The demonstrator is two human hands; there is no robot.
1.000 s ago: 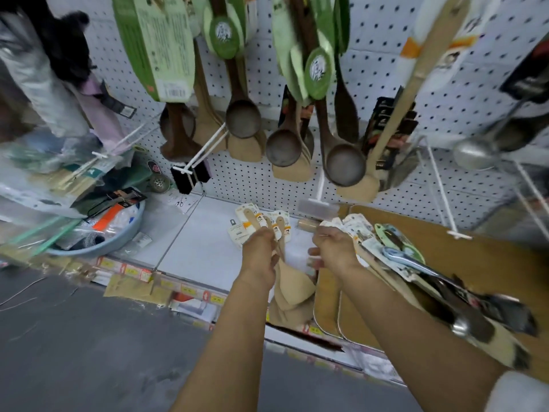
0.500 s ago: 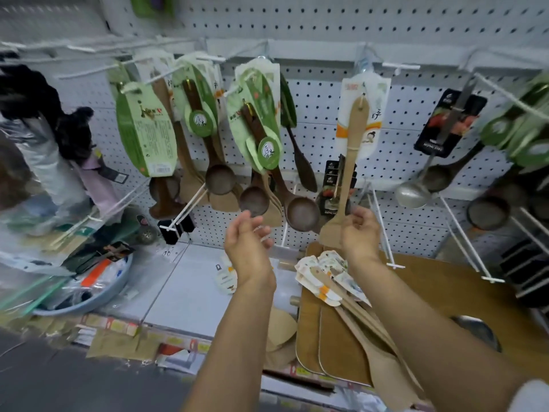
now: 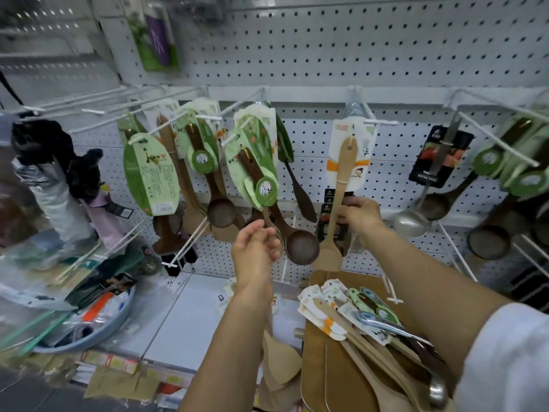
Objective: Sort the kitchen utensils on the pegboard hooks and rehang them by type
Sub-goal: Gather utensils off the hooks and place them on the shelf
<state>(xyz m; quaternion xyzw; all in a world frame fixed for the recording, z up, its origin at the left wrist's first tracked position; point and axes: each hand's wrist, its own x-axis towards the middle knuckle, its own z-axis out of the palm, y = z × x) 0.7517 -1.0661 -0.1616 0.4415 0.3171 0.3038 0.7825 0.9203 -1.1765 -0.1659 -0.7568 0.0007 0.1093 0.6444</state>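
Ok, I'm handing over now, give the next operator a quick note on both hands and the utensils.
Left hand: raised by the dark ladle, fingers loosely curled, holding nothing.
Right hand: fingers on the hanging light wooden spatula.
Done: dark spoons and ladles hang on the left hooks.
Left: a mixed pile of utensils lies on the cutting boards; rehang it by type.
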